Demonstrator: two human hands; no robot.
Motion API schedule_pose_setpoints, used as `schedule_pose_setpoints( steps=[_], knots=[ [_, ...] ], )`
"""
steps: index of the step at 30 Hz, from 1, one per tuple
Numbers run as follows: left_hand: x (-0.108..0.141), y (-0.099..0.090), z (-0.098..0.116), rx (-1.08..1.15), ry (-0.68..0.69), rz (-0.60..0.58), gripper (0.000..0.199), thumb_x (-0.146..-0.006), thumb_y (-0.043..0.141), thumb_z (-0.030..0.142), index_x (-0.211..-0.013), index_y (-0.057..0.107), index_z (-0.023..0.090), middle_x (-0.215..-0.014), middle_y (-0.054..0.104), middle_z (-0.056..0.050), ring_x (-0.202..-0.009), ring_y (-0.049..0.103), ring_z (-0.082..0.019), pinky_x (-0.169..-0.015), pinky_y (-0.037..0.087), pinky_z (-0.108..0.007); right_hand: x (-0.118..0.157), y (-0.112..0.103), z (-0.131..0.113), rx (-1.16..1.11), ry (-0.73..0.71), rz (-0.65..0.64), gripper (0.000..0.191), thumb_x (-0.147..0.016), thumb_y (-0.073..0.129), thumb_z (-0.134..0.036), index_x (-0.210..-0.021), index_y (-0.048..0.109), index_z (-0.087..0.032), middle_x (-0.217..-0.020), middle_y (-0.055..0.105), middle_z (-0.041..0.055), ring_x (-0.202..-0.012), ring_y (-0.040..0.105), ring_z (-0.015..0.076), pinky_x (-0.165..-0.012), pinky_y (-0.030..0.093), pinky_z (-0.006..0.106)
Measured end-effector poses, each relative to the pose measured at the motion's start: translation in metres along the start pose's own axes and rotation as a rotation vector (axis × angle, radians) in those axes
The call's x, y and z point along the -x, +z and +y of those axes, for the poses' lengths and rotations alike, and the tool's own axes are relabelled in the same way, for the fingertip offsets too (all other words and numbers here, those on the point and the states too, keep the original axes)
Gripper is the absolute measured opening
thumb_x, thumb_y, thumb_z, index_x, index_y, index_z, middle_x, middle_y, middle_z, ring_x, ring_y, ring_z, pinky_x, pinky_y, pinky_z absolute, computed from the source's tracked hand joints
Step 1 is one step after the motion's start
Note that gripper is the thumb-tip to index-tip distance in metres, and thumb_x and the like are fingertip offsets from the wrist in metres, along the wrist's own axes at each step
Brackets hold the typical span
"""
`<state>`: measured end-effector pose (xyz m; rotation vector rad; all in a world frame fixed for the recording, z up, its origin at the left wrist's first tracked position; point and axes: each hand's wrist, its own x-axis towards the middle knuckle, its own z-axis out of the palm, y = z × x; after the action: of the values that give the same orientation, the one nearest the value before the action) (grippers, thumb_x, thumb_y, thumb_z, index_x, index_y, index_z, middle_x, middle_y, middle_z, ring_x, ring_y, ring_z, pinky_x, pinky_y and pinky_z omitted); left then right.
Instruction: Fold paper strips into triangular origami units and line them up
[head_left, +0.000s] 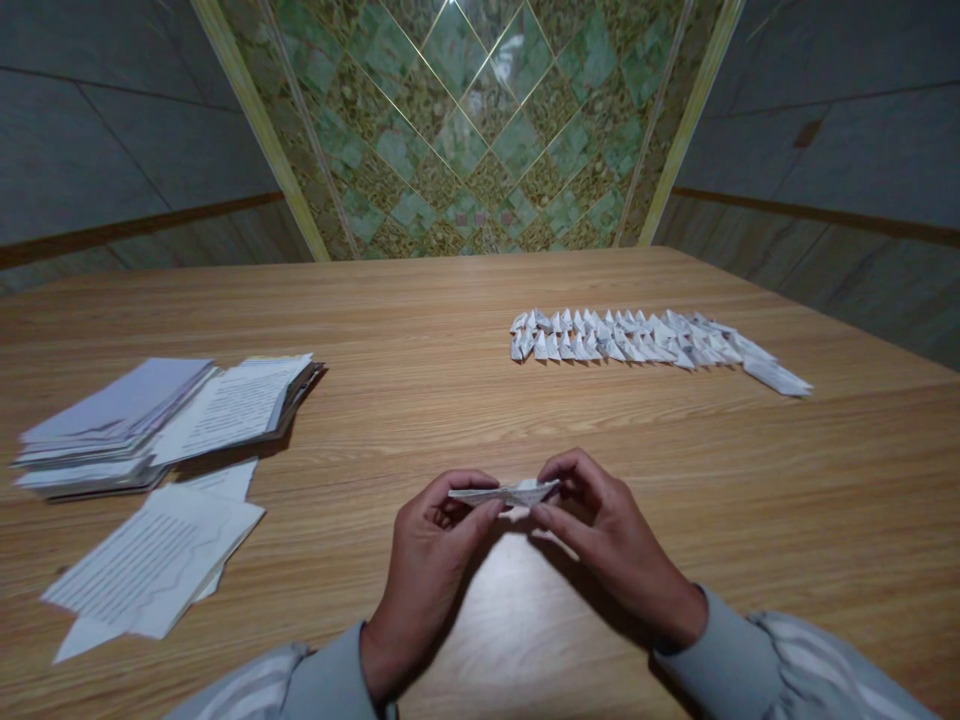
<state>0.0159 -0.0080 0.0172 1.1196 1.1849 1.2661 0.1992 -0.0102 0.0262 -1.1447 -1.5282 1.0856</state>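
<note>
From the head camera, you hold a small folded paper piece [504,493] just above the table [420,390], near your edge: your left hand [429,560] pinches its left end and your right hand [611,540] pinches the right end, fingers closed on it. It looks part-folded, flat and narrow. Well beyond your right hand lies a double row of finished folded paper triangles [645,343], so many are done. To your left, a stack of printed sheets [161,415] and some loose cut sheets [154,560] remain, so plenty seems left
</note>
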Motion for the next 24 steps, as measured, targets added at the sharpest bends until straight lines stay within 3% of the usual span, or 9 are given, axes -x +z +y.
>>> schedule_pose_setpoints(
  steps=[4, 8, 10, 17, 24],
  knots=[
    [0.0001, -0.0009, 0.0011, 0.005, 0.021, 0.014, 0.015, -0.071, 0.078, 0.019, -0.085, 0.073, 0.019, -0.078, 0.074, 0.0, -0.071, 0.066, -0.014, -0.064, 0.052, -0.02, -0.0002, 0.0002, 0.0001, -0.103, 0.042, 0.017, 0.037, -0.077, 0.074, -0.023, -0.109, 0.056, -0.023, -0.088, 0.066, -0.0009, -0.079, 0.061, 0.016, -0.071, 0.048, 0.028],
    [0.0027, 0.0025, 0.0042, 0.025, 0.016, -0.06, 0.017, -0.068, 0.08, 0.017, -0.083, 0.074, 0.019, -0.077, 0.074, 0.001, -0.07, 0.067, -0.014, -0.064, 0.053, -0.02, 0.0011, 0.002, 0.0009, -0.106, 0.101, -0.034, 0.014, -0.079, 0.072, -0.028, -0.085, 0.063, -0.019, -0.076, 0.065, -0.0004, -0.07, 0.058, 0.0148, -0.064, 0.045, 0.027],
    [0.0032, 0.0038, 0.0046, 0.045, -0.011, -0.074, 0.018, -0.066, 0.081, 0.017, -0.083, 0.074, 0.019, -0.077, 0.074, 0.001, -0.069, 0.067, -0.014, -0.063, 0.053, -0.02, 0.0014, 0.0021, 0.0007, -0.051, 0.087, -0.031, 0.012, -0.08, 0.07, -0.028, -0.078, 0.065, -0.018, -0.072, 0.065, 0.0, -0.068, 0.057, 0.0142, -0.062, 0.044, 0.026],
    [-0.0004, 0.0013, -0.0005, 0.086, -0.006, -0.092, 0.01, -0.071, 0.081, 0.019, -0.077, 0.074, 0.017, -0.071, 0.072, 0.0, -0.066, 0.065, -0.013, -0.062, 0.051, -0.02, 0.0013, 0.0017, -0.0023, -0.013, 0.078, -0.089, 0.014, -0.081, 0.072, -0.03, -0.087, 0.07, -0.017, -0.079, 0.07, 0.0025, -0.072, 0.062, 0.0164, -0.064, 0.046, 0.027],
    [-0.002, 0.003, 0.001, 0.199, -0.065, -0.161, 0.013, -0.069, 0.083, 0.02, -0.075, 0.073, 0.016, -0.068, 0.071, 0.0, -0.064, 0.064, -0.013, -0.06, 0.05, -0.02, 0.0008, 0.0037, 0.0025, -0.056, 0.061, 0.008, 0.018, -0.081, 0.074, -0.033, -0.075, 0.07, -0.017, -0.07, 0.07, 0.0011, -0.065, 0.06, 0.014, -0.06, 0.044, 0.025]
  ],
)
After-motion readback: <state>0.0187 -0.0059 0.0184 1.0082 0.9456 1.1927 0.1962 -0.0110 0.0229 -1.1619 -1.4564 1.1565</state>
